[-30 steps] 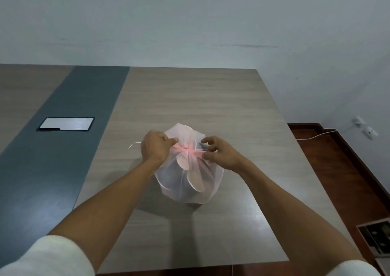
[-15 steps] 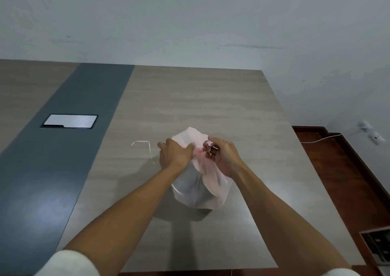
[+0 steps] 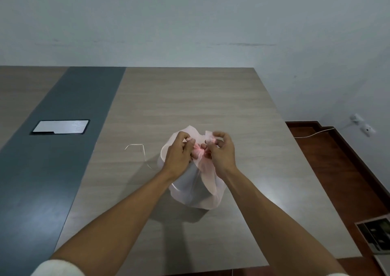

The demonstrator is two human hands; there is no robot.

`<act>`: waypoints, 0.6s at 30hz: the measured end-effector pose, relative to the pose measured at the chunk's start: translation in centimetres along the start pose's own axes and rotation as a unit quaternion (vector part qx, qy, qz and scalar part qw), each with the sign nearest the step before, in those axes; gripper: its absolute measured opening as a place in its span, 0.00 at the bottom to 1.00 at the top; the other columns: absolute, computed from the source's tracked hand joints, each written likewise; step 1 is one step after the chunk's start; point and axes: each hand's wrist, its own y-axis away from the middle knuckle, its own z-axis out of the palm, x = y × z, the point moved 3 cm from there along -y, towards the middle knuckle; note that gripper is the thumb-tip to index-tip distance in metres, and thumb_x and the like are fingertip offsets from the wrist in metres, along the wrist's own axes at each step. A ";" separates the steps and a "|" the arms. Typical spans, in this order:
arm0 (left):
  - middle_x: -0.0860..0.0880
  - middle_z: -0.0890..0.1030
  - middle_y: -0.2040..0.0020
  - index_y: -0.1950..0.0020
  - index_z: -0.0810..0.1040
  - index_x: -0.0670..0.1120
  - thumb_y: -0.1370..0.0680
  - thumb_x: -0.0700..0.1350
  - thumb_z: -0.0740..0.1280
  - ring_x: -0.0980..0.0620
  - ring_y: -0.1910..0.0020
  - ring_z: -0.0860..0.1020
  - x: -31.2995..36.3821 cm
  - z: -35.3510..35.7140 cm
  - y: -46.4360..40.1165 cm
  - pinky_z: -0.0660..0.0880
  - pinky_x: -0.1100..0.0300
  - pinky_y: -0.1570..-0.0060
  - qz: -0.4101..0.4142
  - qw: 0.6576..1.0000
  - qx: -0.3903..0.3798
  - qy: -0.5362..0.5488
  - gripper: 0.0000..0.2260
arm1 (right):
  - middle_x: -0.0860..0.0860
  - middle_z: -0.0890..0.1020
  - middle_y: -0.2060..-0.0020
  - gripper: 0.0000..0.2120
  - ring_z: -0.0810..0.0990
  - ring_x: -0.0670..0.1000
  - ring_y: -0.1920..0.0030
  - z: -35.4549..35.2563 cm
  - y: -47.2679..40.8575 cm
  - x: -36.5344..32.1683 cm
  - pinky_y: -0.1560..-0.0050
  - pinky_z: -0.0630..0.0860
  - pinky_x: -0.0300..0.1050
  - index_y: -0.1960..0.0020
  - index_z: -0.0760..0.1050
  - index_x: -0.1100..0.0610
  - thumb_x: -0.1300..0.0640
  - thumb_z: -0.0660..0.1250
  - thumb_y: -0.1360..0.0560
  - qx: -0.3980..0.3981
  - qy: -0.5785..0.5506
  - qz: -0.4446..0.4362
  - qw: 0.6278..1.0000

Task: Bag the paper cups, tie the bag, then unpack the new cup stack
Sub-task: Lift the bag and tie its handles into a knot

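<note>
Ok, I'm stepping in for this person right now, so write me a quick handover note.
Left hand: pinching the bag's gathered top.
Right hand: pinching the other flap of the top.
Thin pink plastic bag: upright on the wooden table, white cups showing faintly through it.
Done: cups bagged.
Left: finish the knot, then unpack the new cup stack, which is not in view.

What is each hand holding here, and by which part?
Both the left hand and the right hand pinch the gathered top of the plastic bag, at its neck.
</note>
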 end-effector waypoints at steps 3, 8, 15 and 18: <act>0.36 0.85 0.55 0.49 0.70 0.44 0.15 0.44 0.62 0.48 0.61 0.84 0.3 0.7 -0.3 0.77 0.59 0.63 -0.060 0.990 -0.001 0.129 0.05 | 0.59 0.83 0.59 0.15 0.84 0.59 0.60 -0.1 -0.6 0.7 0.61 0.80 0.46 0.38 0.68 0.63 0.67 0.68 0.23 0.040 -0.025 0.055 0.997; 0.38 0.87 0.51 0.39 0.72 0.34 0.19 0.37 0.68 0.45 0.49 0.86 0.7 1.2 -0.4 0.80 0.56 0.45 -0.101 0.967 -0.041 0.230 0.12 | 0.56 0.81 0.68 0.06 0.78 0.52 0.69 -0.4 -0.4 1.1 0.62 0.79 0.47 0.51 0.80 0.67 0.64 0.67 0.20 0.069 -0.016 0.034 0.997; 0.43 0.85 0.60 0.43 0.79 0.36 0.19 0.40 0.68 0.54 0.70 0.79 0.5 1.2 0.1 0.76 0.63 0.69 -0.179 0.947 -0.049 0.263 0.08 | 0.57 0.84 0.67 0.06 0.76 0.49 0.73 -0.5 -0.3 0.7 0.72 0.73 0.42 0.49 0.78 0.68 0.64 0.66 0.20 0.052 -0.042 0.058 0.996; 0.44 0.83 0.62 0.42 0.81 0.35 0.21 0.41 0.71 0.55 0.71 0.75 0.8 1.2 0.0 0.73 0.64 0.70 -0.184 0.948 -0.080 0.248 0.11 | 0.57 0.83 0.68 0.07 0.75 0.51 0.70 -0.4 -0.1 0.9 0.68 0.75 0.43 0.48 0.80 0.68 0.66 0.65 0.20 -0.011 -0.043 0.049 0.998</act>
